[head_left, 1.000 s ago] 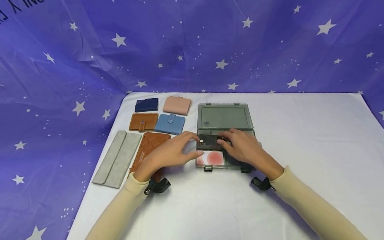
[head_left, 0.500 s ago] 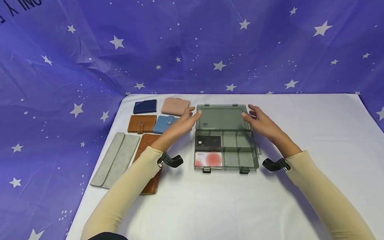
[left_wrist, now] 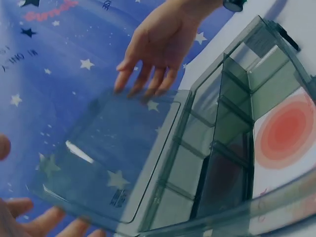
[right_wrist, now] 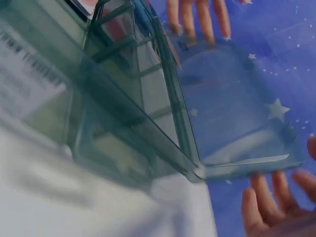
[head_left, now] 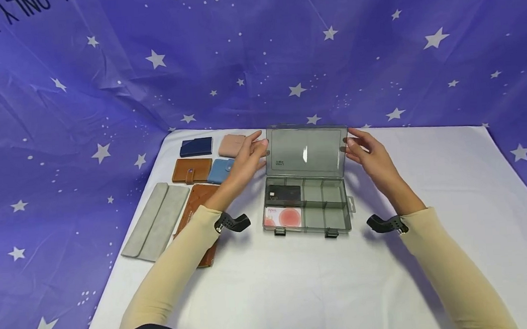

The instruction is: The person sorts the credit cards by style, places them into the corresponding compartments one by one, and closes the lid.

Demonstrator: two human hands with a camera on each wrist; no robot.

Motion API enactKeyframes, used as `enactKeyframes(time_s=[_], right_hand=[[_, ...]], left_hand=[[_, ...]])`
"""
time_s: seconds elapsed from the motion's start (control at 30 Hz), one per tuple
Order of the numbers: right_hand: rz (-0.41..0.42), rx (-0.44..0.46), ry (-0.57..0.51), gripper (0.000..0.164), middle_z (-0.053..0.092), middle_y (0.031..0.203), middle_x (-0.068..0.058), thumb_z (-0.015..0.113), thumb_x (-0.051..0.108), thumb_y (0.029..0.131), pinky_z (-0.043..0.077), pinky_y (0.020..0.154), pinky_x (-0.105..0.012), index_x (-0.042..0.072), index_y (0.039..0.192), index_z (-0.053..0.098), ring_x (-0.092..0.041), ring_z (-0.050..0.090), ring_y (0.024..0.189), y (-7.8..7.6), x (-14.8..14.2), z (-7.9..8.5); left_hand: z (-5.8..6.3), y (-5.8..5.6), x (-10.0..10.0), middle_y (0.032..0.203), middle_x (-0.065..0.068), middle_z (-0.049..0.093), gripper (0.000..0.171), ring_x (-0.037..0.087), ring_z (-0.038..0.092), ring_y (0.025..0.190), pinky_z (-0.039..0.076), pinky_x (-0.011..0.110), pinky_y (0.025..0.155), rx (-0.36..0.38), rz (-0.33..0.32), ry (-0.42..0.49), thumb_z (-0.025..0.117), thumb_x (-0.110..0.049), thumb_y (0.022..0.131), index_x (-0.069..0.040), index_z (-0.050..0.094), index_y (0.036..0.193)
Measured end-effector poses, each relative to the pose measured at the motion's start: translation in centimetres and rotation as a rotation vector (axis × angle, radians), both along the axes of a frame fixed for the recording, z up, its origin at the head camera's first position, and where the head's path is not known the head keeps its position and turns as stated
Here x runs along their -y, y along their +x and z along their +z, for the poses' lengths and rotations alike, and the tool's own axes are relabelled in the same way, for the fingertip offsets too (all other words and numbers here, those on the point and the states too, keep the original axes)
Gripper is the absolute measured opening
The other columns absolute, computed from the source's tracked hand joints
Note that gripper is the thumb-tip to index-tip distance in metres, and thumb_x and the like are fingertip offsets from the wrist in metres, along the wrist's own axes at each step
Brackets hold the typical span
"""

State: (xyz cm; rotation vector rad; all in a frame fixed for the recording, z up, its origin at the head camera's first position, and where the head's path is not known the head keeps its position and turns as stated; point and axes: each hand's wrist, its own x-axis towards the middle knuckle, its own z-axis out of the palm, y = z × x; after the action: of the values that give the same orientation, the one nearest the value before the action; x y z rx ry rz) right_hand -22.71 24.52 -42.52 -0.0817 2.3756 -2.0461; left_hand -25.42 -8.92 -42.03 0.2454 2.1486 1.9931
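Note:
A translucent grey-green plastic organizer box (head_left: pixel 307 230) lies on the table, its hinged lid (head_left: pixel 308 149) tilted up at the back. My left hand (head_left: pixel 247 158) touches the lid's left edge with outstretched fingers. On the opposite edge are the fingertips of my right hand (head_left: pixel 371 155). In the left wrist view the left thumb (left_wrist: pixel 4 147) stands apart from the lid. A black card (head_left: pixel 288 194) marked VIP lies in the box's back left compartment. The white card (head_left: pixel 276 217) with a red circle lies in the front left one.
Left of the box lie a navy wallet (head_left: pixel 196 147), a pink wallet (head_left: pixel 231 145), a tan wallet (head_left: pixel 187 170), a blue wallet (head_left: pixel 218 171), a brown wallet (head_left: pixel 197 198) and a long grey wallet (head_left: pixel 156 221). A starry purple cloth (head_left: pixel 257 59) hangs behind the white table (head_left: pixel 298 283).
Both hands have left the black card and moved back to the lid's sides. The lid, flat before, has tilted up between them. More of the box's compartments show now.

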Motion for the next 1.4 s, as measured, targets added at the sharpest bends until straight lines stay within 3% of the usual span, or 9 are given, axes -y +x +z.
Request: enactKeyframes(time_s=[0.1,0.23,0.4,0.57,0.7,0.83,0.97,1.17,1.4], right_hand=[[0.039,-0.094,0.049,0.057,0.055,0.136,-0.011,0.054,0.028,0.114,0.054,0.103,-0.023,-0.002,0.161,0.042,-0.005,0.067,0.115,1.1,-0.5,0.6],[0.135,-0.203,0.113,0.044,0.062,0.134,-0.006,0.050,0.022,0.116,0.053,0.105,-0.024,-0.006,0.150,0.054,-0.007,0.069,0.120,2.8,-1.1,1.0],[0.261,-0.296,0.264,0.034,0.067,0.142,-0.003,0.051,0.010,0.115,0.047,0.109,-0.018,0.006,0.146,0.063,-0.006,0.062,0.132,5.5,-2.0,0.7],[0.378,-0.415,0.411,0.043,0.063,0.153,-0.005,0.063,-0.003,0.105,0.038,0.118,-0.019,0.013,0.146,0.067,-0.010,0.054,0.145,8.1,-2.4,-0.3],[0.457,-0.551,0.555,0.054,0.059,0.156,-0.009,0.079,-0.006,0.092,0.032,0.121,-0.019,0.012,0.142,0.071,-0.023,0.050,0.150,9.8,-2.2,-1.5],[0.499,-0.626,0.709,0.059,0.055,0.160,-0.011,0.086,0.001,0.088,0.024,0.124,-0.017,0.017,0.142,0.071,-0.034,0.046,0.150,11.0,-1.9,-2.8],[0.490,-0.638,0.828,0.056,0.050,0.163,-0.008,0.087,0.010,0.090,0.023,0.124,-0.017,0.023,0.143,0.071,-0.033,0.045,0.151,11.5,-1.7,-3.7],[0.475,-0.656,0.898,0.055,0.050,0.162,-0.010,0.089,0.017,0.089,0.051,0.107,-0.044,0.023,0.140,0.070,-0.032,0.048,0.147,11.5,-1.4,-4.1],[0.459,-0.683,0.915,0.058,0.051,0.156,-0.013,0.092,0.008,0.083,0.059,0.089,-0.049,0.019,0.134,0.068,-0.035,0.050,0.140,11.3,-0.7,-4.3]], left_hand=[[0.5,0.9,0.7,0.163,0.019,0.042,0.059,0.037,0.049,0.148,0.047,0.048,0.117,-0.091,-0.058,-0.022,0.047,-0.038,0.116,-0.017,0.032,0.170],[0.9,2.1,1.9,0.157,0.020,0.048,0.052,0.037,0.052,0.145,0.047,0.047,0.117,-0.197,-0.137,-0.088,0.045,-0.033,0.117,-0.009,0.043,0.163],[0.7,3.6,3.7,0.151,0.010,0.060,0.044,0.027,0.054,0.145,0.042,0.045,0.121,-0.381,-0.283,-0.231,0.049,-0.033,0.115,-0.008,0.057,0.151],[-0.6,5.5,4.8,0.159,0.003,0.057,0.049,0.026,0.044,0.154,0.032,0.049,0.127,-0.574,-0.485,-0.359,0.067,-0.038,0.107,-0.014,0.061,0.150],[-1.5,7.1,5.0,0.166,0.005,0.048,0.062,0.032,0.033,0.160,0.030,0.058,0.127,-0.709,-0.584,-0.544,0.081,-0.044,0.096,-0.018,0.063,0.149],[-2.5,8.2,5.0,0.169,0.011,0.043,0.070,0.038,0.029,0.161,0.030,0.057,0.127,-0.814,-0.655,-0.677,0.088,-0.045,0.090,-0.018,0.063,0.149],[-3.1,8.7,4.6,0.170,0.008,0.042,0.069,0.035,0.027,0.163,0.033,0.053,0.126,-0.836,-0.660,-0.774,0.091,-0.032,0.089,-0.023,0.061,0.150],[-3.8,8.8,3.7,0.161,0.010,0.051,0.056,0.036,0.039,0.156,0.049,0.047,0.114,-0.950,-0.580,-0.819,0.079,-0.009,0.091,-0.023,0.065,0.143],[-4.2,8.6,2.7,0.150,0.010,0.056,0.050,0.033,0.048,0.145,0.047,0.047,0.115,-1.068,-0.507,-0.882,0.081,-0.013,0.091,-0.023,0.064,0.137]])
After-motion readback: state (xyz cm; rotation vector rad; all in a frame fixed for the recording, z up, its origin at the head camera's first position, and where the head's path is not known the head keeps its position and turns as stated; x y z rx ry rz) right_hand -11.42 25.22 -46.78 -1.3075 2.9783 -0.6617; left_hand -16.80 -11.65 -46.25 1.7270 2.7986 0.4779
